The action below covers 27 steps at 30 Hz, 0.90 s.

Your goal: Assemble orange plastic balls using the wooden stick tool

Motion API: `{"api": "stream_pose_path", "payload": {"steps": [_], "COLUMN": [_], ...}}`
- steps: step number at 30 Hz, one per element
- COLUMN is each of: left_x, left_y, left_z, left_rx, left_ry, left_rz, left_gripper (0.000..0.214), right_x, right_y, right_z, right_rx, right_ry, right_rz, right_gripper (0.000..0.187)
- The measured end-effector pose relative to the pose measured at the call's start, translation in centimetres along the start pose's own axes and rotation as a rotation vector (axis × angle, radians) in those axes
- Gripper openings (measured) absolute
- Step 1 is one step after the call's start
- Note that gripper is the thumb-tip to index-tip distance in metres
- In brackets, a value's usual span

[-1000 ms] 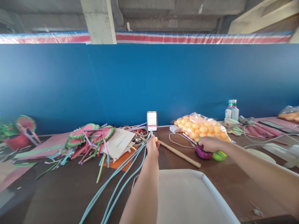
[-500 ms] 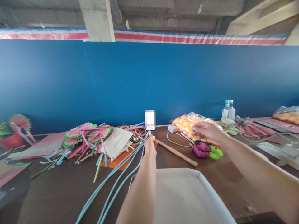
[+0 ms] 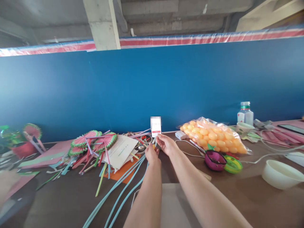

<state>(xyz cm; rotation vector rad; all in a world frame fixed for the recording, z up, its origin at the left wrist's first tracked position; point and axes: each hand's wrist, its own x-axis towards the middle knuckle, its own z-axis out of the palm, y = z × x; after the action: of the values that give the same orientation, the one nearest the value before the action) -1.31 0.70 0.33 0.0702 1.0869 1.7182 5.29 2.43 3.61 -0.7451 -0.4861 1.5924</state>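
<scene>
My left hand (image 3: pixel 152 154) is closed around a small orange ball (image 3: pixel 154 146), only partly visible between the fingers. Right beside it, my right hand (image 3: pixel 167 145) has its fingertips pinched together; what they hold is too small to make out. Both hands meet just in front of an upright phone (image 3: pixel 156 127) with a lit white screen. Light blue cords (image 3: pixel 123 179) run from by the left hand toward the lower left. To the right lies a clear plastic bag of orange balls (image 3: pixel 213 134).
Paper fans (image 3: pixel 105 141), a white sheet (image 3: pixel 120 150) and coloured strips lie at left. A white tray (image 3: pixel 172 198) sits under the forearms. Rightward are a purple container (image 3: pixel 215 160), a green one (image 3: pixel 233 164), a white bowl (image 3: pixel 282 174) and bottles (image 3: pixel 245 113). A blue panel (image 3: pixel 147 82) stands behind.
My right hand has moved left from over the bag of balls to meet the left hand. The left hand stays in front of the phone. The view has shifted slightly.
</scene>
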Motion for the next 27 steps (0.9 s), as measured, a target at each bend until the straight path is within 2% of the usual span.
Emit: {"api": "stream_pose_path", "payload": {"steps": [3, 8, 14, 21, 27], "left_x": [0.2, 0.2, 0.2, -0.1, 0.3], "left_y": [-0.3, -0.8, -0.7, -0.4, -0.5], "left_z": [-0.1, -0.3, -0.5, -0.4, -0.4], "left_rx": [0.036, 0.066, 0.073, 0.035, -0.087], "left_ry": [0.020, 0.019, -0.007, 0.002, -0.044], "left_rz": [0.018, 0.053, 0.070, 0.081, 0.050], "left_gripper": [0.014, 0.013, 0.013, 0.012, 0.010], "right_x": [0.7, 1.4, 1.3, 1.1, 1.0], "right_y": [1.2, 0.9, 1.7, 1.7, 1.6], "right_z": [-1.0, -2.3, -2.2, -2.3, -2.3], "right_rx": [0.036, 0.054, 0.033, -0.039, -0.044], "right_ry": [0.059, 0.069, 0.042, 0.088, -0.017], "right_rz": [0.021, -0.005, 0.080, 0.104, 0.076], "right_gripper": [0.013, 0.016, 0.019, 0.017, 0.020]}}
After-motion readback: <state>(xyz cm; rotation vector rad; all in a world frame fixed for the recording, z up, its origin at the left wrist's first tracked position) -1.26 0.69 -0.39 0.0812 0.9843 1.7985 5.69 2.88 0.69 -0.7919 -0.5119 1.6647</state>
